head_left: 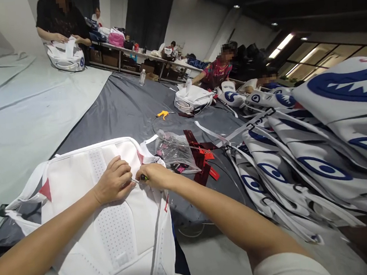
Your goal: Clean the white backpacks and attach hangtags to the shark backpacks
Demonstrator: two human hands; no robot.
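A white backpack [116, 243] lies in front of me with its dotted back panel and straps facing up. My right hand [151, 176] is closed around a small tool with a dark and yellow-green handle [144, 177]; a thin metal tip points left, and its exact kind is hidden. Just left of that tip, my left hand [116, 178] rests on the back panel with fingers bent and pressed together. What its fingertips pinch, if anything, is hidden. Red triangular patches [45, 190] mark the strap ends.
Beyond the bag are a clear plastic bag [175, 151], red tags [207, 153] and a yellow air gun [163, 114]. White backpacks with blue eye prints [322, 167] pile up at right. Another white backpack [192, 98] sits farther back. Co-workers [62, 23] work around the table.
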